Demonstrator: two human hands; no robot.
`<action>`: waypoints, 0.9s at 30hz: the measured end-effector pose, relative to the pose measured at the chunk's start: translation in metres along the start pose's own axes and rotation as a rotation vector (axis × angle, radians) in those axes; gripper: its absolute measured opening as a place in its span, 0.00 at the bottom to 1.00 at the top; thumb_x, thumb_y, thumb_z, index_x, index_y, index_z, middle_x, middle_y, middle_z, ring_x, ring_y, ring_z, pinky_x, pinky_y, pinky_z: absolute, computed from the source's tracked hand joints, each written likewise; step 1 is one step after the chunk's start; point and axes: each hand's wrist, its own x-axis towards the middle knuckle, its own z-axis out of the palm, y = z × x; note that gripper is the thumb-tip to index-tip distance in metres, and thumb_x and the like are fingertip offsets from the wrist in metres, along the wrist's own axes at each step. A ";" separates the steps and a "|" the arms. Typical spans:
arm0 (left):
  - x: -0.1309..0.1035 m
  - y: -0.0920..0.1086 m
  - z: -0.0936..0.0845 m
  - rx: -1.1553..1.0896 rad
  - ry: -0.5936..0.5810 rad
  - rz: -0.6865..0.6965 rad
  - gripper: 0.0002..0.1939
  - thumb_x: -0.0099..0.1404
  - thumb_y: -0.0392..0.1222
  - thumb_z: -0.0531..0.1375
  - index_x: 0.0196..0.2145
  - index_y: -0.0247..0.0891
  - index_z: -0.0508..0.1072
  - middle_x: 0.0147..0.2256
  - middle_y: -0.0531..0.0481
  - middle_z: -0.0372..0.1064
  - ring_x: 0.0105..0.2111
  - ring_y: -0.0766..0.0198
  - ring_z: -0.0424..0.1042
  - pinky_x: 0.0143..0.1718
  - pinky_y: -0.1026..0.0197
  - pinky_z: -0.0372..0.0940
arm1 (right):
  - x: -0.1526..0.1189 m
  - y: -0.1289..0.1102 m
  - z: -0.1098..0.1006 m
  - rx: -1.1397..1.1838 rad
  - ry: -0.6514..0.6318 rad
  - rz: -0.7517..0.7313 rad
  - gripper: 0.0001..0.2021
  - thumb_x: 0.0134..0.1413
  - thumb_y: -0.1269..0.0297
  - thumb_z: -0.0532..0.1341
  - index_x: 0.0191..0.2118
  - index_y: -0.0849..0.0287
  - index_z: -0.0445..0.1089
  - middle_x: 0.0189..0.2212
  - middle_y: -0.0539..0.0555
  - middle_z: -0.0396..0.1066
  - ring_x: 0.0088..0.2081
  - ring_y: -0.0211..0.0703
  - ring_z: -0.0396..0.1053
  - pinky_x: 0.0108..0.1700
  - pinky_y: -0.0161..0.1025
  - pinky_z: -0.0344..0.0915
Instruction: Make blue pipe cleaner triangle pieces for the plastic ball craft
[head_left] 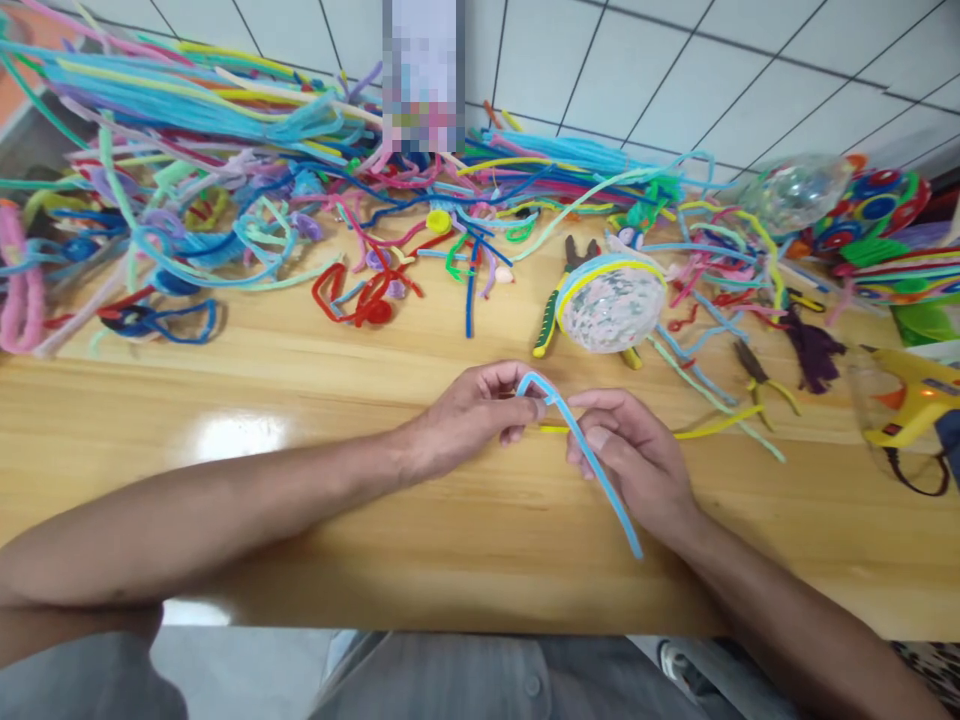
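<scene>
A light-blue pipe cleaner (600,470), folded over at its upper end, is pinched between the thumb and fingers of my left hand (491,405). Its long tail slants down to the right, passing in front of my right hand (634,450). My right hand is closed, with curled fingers and the index fingertip against the blue strand near the fold. Behind the hands runs a yellow pipe cleaner (720,424), partly hidden by my right hand. Just beyond stands a clear, rounded ornament (613,308) with a yellow and blue band, in front of green-and-yellow-handled pliers (550,315).
Tangled pipe cleaners (210,210) and bundles of them cover the back of the wooden table (337,560). At right lie small pliers (761,375), a purple piece (814,350) and a yellow glue gun (911,395) with its cord. A transparent ball (799,190) sits back right.
</scene>
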 end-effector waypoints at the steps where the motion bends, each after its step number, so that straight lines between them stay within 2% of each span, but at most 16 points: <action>1: 0.000 0.000 0.000 -0.010 0.003 -0.003 0.11 0.56 0.42 0.70 0.35 0.35 0.76 0.27 0.56 0.68 0.21 0.73 0.63 0.25 0.66 0.59 | -0.001 0.001 0.000 0.006 -0.006 -0.029 0.10 0.65 0.59 0.62 0.49 0.54 0.72 0.25 0.47 0.76 0.23 0.37 0.68 0.26 0.36 0.64; 7: 0.003 0.000 -0.001 -0.060 0.008 -0.010 0.10 0.55 0.40 0.69 0.33 0.35 0.76 0.26 0.56 0.69 0.22 0.73 0.64 0.24 0.67 0.57 | 0.000 0.010 -0.006 -0.251 0.030 -0.184 0.09 0.69 0.61 0.60 0.50 0.53 0.72 0.33 0.52 0.81 0.28 0.40 0.76 0.32 0.39 0.73; 10: 0.003 0.002 0.000 -0.084 0.000 -0.033 0.10 0.54 0.40 0.70 0.33 0.35 0.76 0.25 0.56 0.70 0.21 0.74 0.64 0.23 0.67 0.57 | 0.006 0.014 -0.014 -0.529 0.070 -0.428 0.09 0.66 0.68 0.62 0.49 0.51 0.74 0.38 0.53 0.82 0.37 0.44 0.80 0.40 0.42 0.77; 12: 0.002 0.003 0.001 -0.097 -0.009 -0.045 0.10 0.53 0.40 0.70 0.32 0.35 0.76 0.24 0.57 0.69 0.20 0.73 0.63 0.22 0.67 0.56 | 0.010 0.013 -0.018 -0.736 0.045 -0.614 0.11 0.64 0.72 0.63 0.48 0.50 0.75 0.41 0.54 0.82 0.41 0.45 0.81 0.43 0.43 0.77; 16: 0.002 0.003 0.003 -0.104 -0.024 -0.050 0.10 0.52 0.39 0.70 0.31 0.34 0.76 0.23 0.57 0.68 0.20 0.74 0.63 0.21 0.68 0.56 | 0.013 0.010 -0.023 -0.967 -0.005 -0.879 0.16 0.62 0.77 0.64 0.51 0.49 0.75 0.44 0.54 0.82 0.43 0.44 0.80 0.45 0.41 0.76; 19: 0.002 0.001 0.004 -0.114 -0.029 -0.060 0.09 0.52 0.37 0.70 0.31 0.34 0.77 0.24 0.57 0.69 0.20 0.74 0.63 0.21 0.68 0.56 | 0.011 0.010 -0.023 -1.060 -0.011 -0.940 0.17 0.62 0.77 0.65 0.50 0.47 0.76 0.44 0.53 0.83 0.43 0.42 0.80 0.46 0.40 0.75; 23: 0.002 -0.001 0.004 -0.130 -0.041 -0.082 0.09 0.51 0.37 0.68 0.31 0.35 0.77 0.24 0.56 0.70 0.19 0.74 0.63 0.20 0.68 0.56 | 0.009 0.010 -0.022 -1.186 -0.016 -0.962 0.12 0.63 0.75 0.65 0.44 0.47 0.79 0.42 0.52 0.83 0.43 0.43 0.80 0.45 0.39 0.74; 27: -0.001 0.001 0.005 -0.126 -0.044 -0.085 0.08 0.50 0.36 0.68 0.30 0.35 0.76 0.24 0.56 0.70 0.19 0.74 0.63 0.20 0.68 0.56 | 0.008 0.008 -0.023 -1.094 0.000 -1.005 0.14 0.62 0.75 0.65 0.45 0.46 0.80 0.41 0.53 0.83 0.43 0.45 0.80 0.45 0.41 0.74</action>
